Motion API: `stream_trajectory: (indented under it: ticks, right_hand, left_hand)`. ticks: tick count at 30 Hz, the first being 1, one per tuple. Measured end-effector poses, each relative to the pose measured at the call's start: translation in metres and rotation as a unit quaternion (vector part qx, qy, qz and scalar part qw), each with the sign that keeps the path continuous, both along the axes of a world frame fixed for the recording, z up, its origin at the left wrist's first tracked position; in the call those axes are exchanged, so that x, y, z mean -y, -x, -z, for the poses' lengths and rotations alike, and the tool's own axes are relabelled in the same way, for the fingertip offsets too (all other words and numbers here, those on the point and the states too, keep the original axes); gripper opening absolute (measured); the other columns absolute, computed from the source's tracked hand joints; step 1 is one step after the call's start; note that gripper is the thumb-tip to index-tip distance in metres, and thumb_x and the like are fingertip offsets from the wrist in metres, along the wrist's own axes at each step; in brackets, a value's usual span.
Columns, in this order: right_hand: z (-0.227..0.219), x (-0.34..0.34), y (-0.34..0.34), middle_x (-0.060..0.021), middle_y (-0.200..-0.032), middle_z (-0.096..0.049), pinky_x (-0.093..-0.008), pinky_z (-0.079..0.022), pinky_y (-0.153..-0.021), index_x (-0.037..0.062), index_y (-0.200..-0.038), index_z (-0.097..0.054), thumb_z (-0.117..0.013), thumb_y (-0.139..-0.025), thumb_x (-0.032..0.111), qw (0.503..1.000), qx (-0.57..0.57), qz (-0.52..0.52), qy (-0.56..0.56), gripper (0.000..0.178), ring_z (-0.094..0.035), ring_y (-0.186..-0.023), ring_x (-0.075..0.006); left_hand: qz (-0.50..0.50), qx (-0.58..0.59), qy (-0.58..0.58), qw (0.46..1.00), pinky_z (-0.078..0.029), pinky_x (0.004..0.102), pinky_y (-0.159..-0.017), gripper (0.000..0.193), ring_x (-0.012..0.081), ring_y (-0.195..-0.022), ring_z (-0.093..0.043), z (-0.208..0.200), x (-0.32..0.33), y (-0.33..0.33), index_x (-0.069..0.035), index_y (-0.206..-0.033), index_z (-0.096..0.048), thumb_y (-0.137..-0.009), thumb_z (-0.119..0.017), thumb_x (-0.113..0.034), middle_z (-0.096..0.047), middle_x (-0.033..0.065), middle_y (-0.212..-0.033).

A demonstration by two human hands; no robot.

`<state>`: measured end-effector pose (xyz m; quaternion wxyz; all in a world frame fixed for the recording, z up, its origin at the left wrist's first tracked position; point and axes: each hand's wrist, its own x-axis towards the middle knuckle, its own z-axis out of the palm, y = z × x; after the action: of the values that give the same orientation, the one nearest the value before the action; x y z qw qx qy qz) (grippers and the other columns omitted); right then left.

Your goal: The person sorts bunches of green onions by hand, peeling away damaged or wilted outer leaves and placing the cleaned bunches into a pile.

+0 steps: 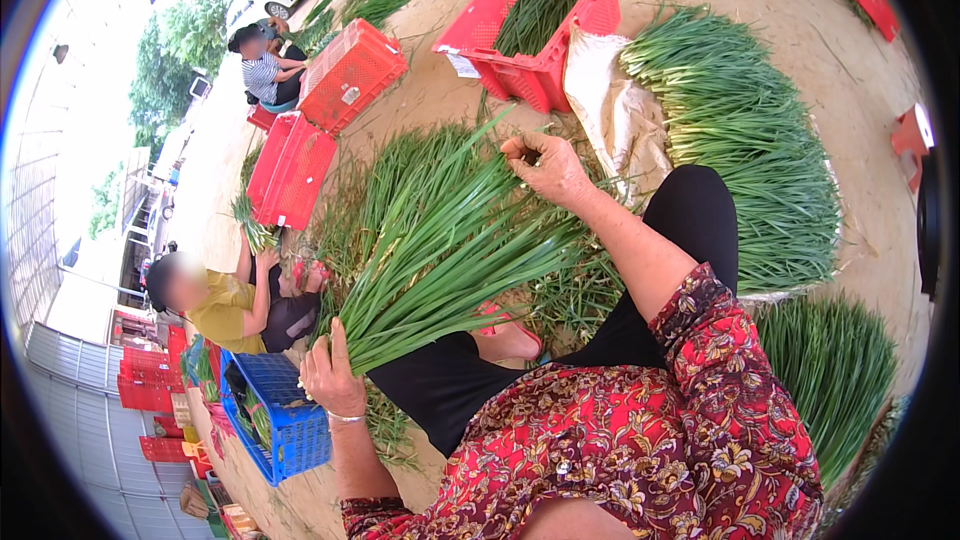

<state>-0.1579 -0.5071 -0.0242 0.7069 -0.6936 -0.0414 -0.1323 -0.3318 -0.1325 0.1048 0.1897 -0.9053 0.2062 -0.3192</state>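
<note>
My left hand (333,375) is closed round the pale stem end of a bunch of garlic chives (430,260). The long green leaves fan out above my lap, away from that hand toward the upper right. At the far side of the fan, my right hand (550,168) has its fingers curled in a pinch beside the leaf tips. Whatever lies between those fingers is too small to make out. Below the bunch, a heap of loose chives (410,175) covers the ground in front of my legs.
Neatly laid chives (740,140) lie on the right, with another stack (830,370) nearer me. A red crate (545,70) holding greens stands ahead. On the left are a blue crate (300,435), a person in a yellow top (230,310) and red crates (290,170). Another person (265,70) sits farther back.
</note>
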Motion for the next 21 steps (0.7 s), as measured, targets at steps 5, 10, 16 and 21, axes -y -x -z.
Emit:
stream_trajectory:
  ticks: [5, 10, 16, 21]
  right_hand:
    - [0.001, 0.003, 0.001, -0.0066, -0.081, -0.068, -0.0351, -0.052, -0.067, 0.0073, -0.088, -0.068, -0.068, -0.074, 0.006, 0.970, 0.134, 0.103, 0.177, 0.014, -0.065, -0.074, -0.0245]
    - [-0.003, 0.006, 0.001, -0.0079, -0.078, -0.067, -0.0385, -0.051, -0.064, 0.0088, -0.080, -0.066, -0.072, -0.072, 0.011, 0.909, 0.247, 0.175, 0.287, 0.010, -0.063, -0.070, -0.0294]
    - [-0.004, -0.003, 0.007, -0.0067, -0.063, -0.063, -0.0292, -0.048, -0.062, 0.0075, -0.074, -0.065, -0.062, -0.078, 0.006, 0.989, 0.104, 0.085, 0.062, 0.005, -0.060, -0.060, -0.0188]
    - [0.000, 0.022, -0.015, -0.0027, -0.070, -0.065, -0.0254, -0.046, -0.062, 0.0040, -0.075, -0.064, -0.052, -0.079, 0.002, 0.973, 0.012, 0.077, -0.216, 0.012, -0.056, -0.064, -0.0088]
  left_hand:
    - [0.006, -0.001, 0.000, 1.000, -0.045, 0.0415, -0.064, 0.053, 0.0316, -0.077, -0.058, 0.000, 0.001, 0.001, -0.010, -0.131, -0.057, -0.078, -0.062, -0.014, -0.060, 0.0143, -0.096]
    - [0.013, 0.005, 0.002, 1.000, -0.045, 0.0414, -0.064, 0.051, 0.0313, -0.076, -0.059, -0.002, 0.004, 0.000, -0.009, -0.130, -0.057, -0.080, -0.061, -0.015, -0.061, 0.0144, -0.095]
    - [0.013, 0.012, -0.001, 1.000, -0.045, 0.0411, -0.064, 0.047, 0.0310, -0.076, -0.059, 0.000, -0.001, 0.000, -0.012, -0.129, -0.059, -0.083, -0.061, -0.019, -0.061, 0.0136, -0.094]
    - [0.013, 0.021, 0.007, 1.000, -0.045, 0.0410, -0.064, 0.046, 0.0308, -0.076, -0.059, 0.004, -0.004, 0.002, -0.014, -0.129, -0.059, -0.083, -0.061, -0.021, -0.061, 0.0131, -0.095]
